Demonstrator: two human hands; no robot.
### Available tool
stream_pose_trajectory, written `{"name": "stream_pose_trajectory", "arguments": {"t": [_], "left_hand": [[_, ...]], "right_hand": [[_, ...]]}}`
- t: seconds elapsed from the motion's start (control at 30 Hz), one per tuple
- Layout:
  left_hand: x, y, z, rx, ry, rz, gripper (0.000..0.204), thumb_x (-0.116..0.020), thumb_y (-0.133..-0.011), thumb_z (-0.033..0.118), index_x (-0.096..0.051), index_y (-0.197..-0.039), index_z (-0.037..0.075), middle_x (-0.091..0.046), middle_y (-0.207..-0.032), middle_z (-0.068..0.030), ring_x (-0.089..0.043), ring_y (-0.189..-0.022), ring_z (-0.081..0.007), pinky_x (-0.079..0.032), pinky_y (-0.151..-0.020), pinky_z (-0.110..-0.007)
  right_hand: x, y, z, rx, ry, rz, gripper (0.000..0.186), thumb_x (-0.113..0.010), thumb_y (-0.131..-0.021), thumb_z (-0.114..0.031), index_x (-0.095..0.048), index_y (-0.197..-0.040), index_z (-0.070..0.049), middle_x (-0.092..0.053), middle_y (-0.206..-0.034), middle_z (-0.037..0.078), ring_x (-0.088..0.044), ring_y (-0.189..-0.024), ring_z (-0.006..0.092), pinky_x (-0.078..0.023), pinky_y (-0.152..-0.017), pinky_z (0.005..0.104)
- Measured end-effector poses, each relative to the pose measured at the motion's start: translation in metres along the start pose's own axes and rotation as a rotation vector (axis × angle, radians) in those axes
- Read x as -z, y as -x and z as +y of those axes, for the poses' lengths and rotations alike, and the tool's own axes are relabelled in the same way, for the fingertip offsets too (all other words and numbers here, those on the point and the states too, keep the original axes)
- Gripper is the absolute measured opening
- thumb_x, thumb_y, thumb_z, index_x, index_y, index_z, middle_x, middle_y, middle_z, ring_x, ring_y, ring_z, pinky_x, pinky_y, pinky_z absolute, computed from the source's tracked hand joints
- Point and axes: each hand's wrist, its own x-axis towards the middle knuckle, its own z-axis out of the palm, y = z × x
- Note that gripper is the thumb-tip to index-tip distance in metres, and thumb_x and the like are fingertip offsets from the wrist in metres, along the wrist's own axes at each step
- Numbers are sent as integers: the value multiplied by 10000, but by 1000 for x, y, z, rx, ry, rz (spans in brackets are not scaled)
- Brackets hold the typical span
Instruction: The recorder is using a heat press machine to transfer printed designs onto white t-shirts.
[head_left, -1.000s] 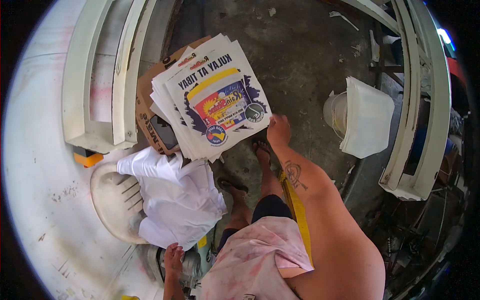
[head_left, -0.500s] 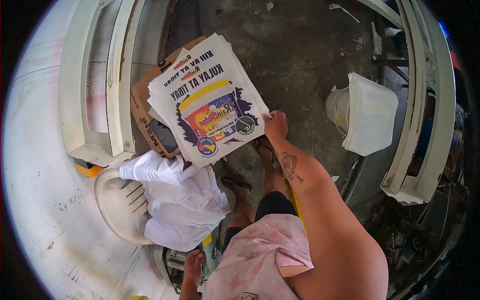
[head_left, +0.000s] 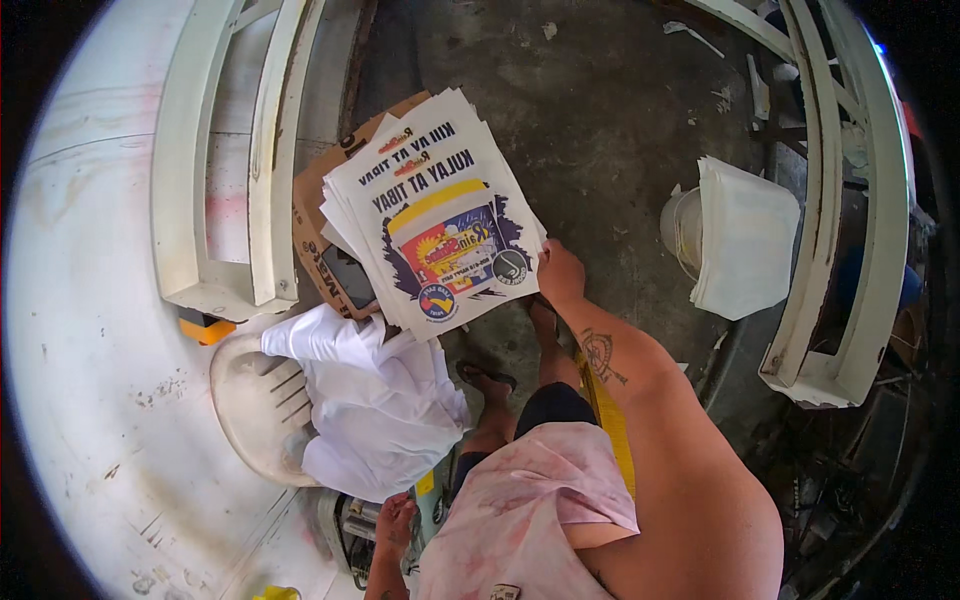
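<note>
Where right grip (head_left: 561, 273) pinches corner, sheets (head_left: 455, 225) leftward

The printed sheets (head_left: 445, 222) are showing yellow, red, blue and purple on white; the cloth (head_left: 378, 410) is showing white; the shirt (head_left: 500, 500) is showing pink blotches.

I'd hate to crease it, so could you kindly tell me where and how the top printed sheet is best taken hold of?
Probably by the near right corner of the top printed sheet, pinched lightly from the right: it is broad and thin, and that corner points toward the right hand.
</note>
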Motion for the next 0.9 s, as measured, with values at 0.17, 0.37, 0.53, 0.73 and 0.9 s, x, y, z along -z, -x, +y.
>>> {"name": "stream_pose_trajectory", "arguments": {"t": [0.17,0.37,0.53,0.73,0.9], "left_hand": [[-1,10,15,75,-46,6,348,-611,-866,178,-500,-1140,-6,-591,-989,-73,-555,-884,-147,-435,-822,-275],[5,8,15,53,-7,0,322,-589,-880,150,-498,-1152,3,-590,-980,-66,-551,-886,-140,-431,-815,-263],[8,7,14,15,-127,8,330,-600,-876,176,-502,-1150,21,-586,-933,-35,-542,-837,-120,-423,-772,-251],[7,12,29,33,-173,-3,318,-585,-878,161,-511,-1145,4,-594,-1004,-83,-560,-889,-144,-435,-815,-268],[11,8,19,-59,-91,-10,321,-584,-875,173,-518,-1143,8,-603,-991,-80,-569,-862,-151,-446,-797,-279]], "right_hand": [[6,17,-7,-77,-30,-44,97,-524,-861,-175,-552,-889,-87,-622,-857,160,-596,-830,367,-463,-687,474],[5,14,-7,-86,47,-69,135,-521,-857,-152,-507,-980,-99,-620,-817,166,-598,-787,379,-459,-678,482],[10,19,-14,105,-40,127,145,-511,-855,-127,-512,-984,-60,-617,-844,175,-607,-791,374,-474,-701,479],[-2,21,15,-278,-135,-196,170,-530,-833,-158,-531,-963,-49,-610,-909,186,-592,-866,375,-469,-742,463],[-3,70,46,-131,59,-327,216,-557,-786,-199,-590,-915,-29,-624,-874,208,-600,-855,385,-478,-760,454]]}}
